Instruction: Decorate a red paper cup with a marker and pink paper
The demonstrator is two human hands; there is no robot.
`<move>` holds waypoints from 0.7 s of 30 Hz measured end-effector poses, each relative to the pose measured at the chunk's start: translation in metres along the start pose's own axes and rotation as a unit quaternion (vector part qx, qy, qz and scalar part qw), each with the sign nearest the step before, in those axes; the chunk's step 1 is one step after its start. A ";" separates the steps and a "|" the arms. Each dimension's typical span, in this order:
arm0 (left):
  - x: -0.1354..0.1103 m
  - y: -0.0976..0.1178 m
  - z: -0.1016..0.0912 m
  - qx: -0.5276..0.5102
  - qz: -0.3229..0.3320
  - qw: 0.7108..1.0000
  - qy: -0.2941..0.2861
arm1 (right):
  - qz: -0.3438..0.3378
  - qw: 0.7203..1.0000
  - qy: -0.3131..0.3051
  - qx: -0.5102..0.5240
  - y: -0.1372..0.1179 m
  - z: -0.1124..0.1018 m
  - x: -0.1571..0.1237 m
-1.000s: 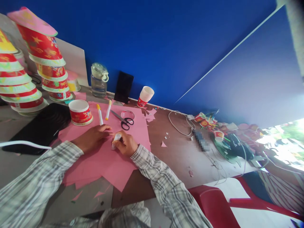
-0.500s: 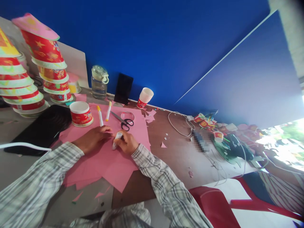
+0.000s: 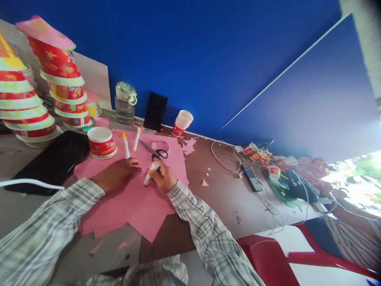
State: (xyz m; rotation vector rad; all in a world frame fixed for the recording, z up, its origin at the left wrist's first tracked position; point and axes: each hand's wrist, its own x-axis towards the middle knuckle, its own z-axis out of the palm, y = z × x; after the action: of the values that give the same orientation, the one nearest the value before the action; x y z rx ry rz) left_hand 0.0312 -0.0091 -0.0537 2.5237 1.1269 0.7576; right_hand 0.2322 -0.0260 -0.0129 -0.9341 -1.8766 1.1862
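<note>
now our right hand [image 3: 163, 178] grips white marker [image 3: 151, 173] on pink paper [image 3: 143, 206]; left hand [image 3: 117, 173] open, flat, pinning it; sheet looks unmarked.

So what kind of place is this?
Likely a craft worktable indoors: pink paper sheets, scissors and stacks of decorated paper cups lie on it, and the right hand holds a white stick.

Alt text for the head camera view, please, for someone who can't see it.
The right hand holds a white marker-like stick tip-down on pink paper while the left hand rests on the sheet. Scissors, two markers and a red cup lie beyond.
</note>
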 end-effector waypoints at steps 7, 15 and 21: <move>0.001 0.001 -0.001 -0.020 0.002 1.000 0.005 | -0.018 0.996 0.008 -0.089 0.006 0.008 0.001; -0.001 -0.003 0.002 0.001 0.000 1.000 0.008 | -0.008 0.996 0.064 0.067 0.004 0.004 0.002; 0.001 -0.001 0.000 -0.015 0.013 1.000 0.001 | -0.014 0.997 -0.004 -0.071 0.001 0.013 0.002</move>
State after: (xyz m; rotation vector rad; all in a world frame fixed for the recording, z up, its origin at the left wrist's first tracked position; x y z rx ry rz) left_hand 0.0313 -0.0078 -0.0533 2.5185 1.0783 0.7770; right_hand 0.2205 -0.0289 -0.0171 -0.9779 -1.9935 1.0525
